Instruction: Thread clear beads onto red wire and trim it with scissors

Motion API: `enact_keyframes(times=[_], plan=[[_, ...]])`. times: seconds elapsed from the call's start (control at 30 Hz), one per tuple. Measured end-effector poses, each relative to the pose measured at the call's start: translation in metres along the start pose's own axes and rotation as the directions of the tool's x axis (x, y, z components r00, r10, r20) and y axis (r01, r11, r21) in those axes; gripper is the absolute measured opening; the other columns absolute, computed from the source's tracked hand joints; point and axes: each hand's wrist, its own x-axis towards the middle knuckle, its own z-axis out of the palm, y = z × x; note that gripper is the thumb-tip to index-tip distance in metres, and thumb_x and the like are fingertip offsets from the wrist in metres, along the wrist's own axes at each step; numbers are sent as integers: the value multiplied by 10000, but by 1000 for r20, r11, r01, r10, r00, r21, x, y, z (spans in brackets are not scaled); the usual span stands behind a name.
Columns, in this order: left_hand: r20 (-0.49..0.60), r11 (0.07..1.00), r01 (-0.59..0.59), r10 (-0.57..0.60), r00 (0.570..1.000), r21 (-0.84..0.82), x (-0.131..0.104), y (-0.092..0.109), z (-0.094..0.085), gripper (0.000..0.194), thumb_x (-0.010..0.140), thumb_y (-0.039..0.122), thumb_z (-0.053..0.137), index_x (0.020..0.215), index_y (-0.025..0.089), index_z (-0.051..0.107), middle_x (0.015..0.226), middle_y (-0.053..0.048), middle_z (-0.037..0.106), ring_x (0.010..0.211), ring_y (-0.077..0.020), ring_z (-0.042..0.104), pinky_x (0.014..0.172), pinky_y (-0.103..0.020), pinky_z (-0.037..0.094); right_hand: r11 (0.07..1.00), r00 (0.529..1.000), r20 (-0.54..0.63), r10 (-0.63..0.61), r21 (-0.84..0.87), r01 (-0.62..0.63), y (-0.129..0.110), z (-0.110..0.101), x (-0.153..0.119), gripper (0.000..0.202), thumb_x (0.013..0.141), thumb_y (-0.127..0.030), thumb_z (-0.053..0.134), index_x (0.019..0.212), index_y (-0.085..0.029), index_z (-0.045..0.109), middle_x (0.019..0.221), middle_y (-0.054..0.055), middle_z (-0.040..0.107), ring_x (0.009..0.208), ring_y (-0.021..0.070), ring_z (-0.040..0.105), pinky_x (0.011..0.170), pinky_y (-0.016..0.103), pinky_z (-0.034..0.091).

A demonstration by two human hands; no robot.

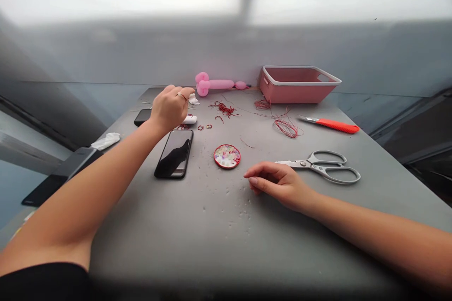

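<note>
My left hand (171,107) is held over the back left of the grey table, near a white object (191,119) and a crumpled white tissue (193,99). Its fingers curl closed, and what they hold, if anything, is hidden. Resting at the centre right, my right hand (275,183) has its fingers loosely bent, with no object visible in it. Just beyond its fingertips lies a round red-rimmed dish (227,156) of small, pale and coloured beads. Grey scissors (326,166) lie right behind this hand. A black phone (174,154) sits below my left hand.
A pink basket (298,87) stands at the back right, beside a pink balloon figure (221,84). Red thread (286,128), short red pieces (226,109) and an orange-red cutter (337,125) lie on the table (197,244). Another black device (142,117) is at the left.
</note>
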Motion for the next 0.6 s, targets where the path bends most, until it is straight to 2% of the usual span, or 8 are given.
enact_keyframes(times=[0.07,0.1,0.2,0.27,0.33,0.43,0.53,0.6], plan=[[-28,999,-35,36,999,25,4,-2,0,341,883,272,430,1116,230,675,1203,-116,665,1129,-285,530,1005,-430,341,1000,1000,-4,-4,-21,4,-1,-1,-1,271,859,-446,630,940,-194,688,720,22,626,632,119,585,603,252,499],[-35,998,-46,48,998,45,6,-2,1,320,878,290,449,1084,224,685,1163,-103,683,1110,-271,542,1024,-421,332,999,1000,-5,-7,-35,7,-2,-2,-1,274,863,-447,626,939,-192,688,723,25,629,633,121,590,601,253,503],[-77,998,-12,17,997,67,11,1,2,340,895,345,451,1088,184,681,864,-59,722,913,-220,611,1008,-401,359,996,1000,-6,-26,-88,25,-3,-1,-3,280,872,-445,609,937,-185,687,729,33,646,633,128,602,596,258,514],[-105,997,35,-28,994,65,13,3,-2,383,926,361,419,1163,165,648,764,-38,706,768,-193,614,887,-365,428,989,999,-11,-49,-139,47,-3,-1,-3,283,874,-446,598,935,-184,687,733,36,658,629,132,604,591,263,516],[-59,996,18,-13,998,91,15,4,-10,365,924,375,462,1189,192,633,821,-29,721,784,-187,614,805,-329,436,974,996,-28,-82,-212,74,-4,-1,-2,273,876,-442,594,924,-192,691,740,37,670,638,138,602,587,266,509],[85,970,-57,38,996,235,14,1,-22,330,938,363,465,1182,224,639,883,-5,714,811,-176,575,793,-304,410,926,985,-90,-150,-362,108,-5,-7,3,238,883,-421,596,904,-206,695,795,46,696,690,157,609,616,284,493],[164,954,-70,22,986,291,13,-10,-27,277,929,338,488,1049,196,693,805,-11,678,800,-180,516,823,-309,397,840,958,-164,-236,-531,116,-6,-19,15,214,895,-399,586,917,-211,685,865,64,704,724,178,603,668,324,484],[206,947,-56,-11,979,317,14,-19,-27,248,914,326,522,1010,185,702,757,-15,652,764,-179,482,809,-309,400,760,939,-183,-292,-640,111,-4,-29,26,201,903,-380,575,945,-210,674,897,76,695,788,204,602,758,367,482]])
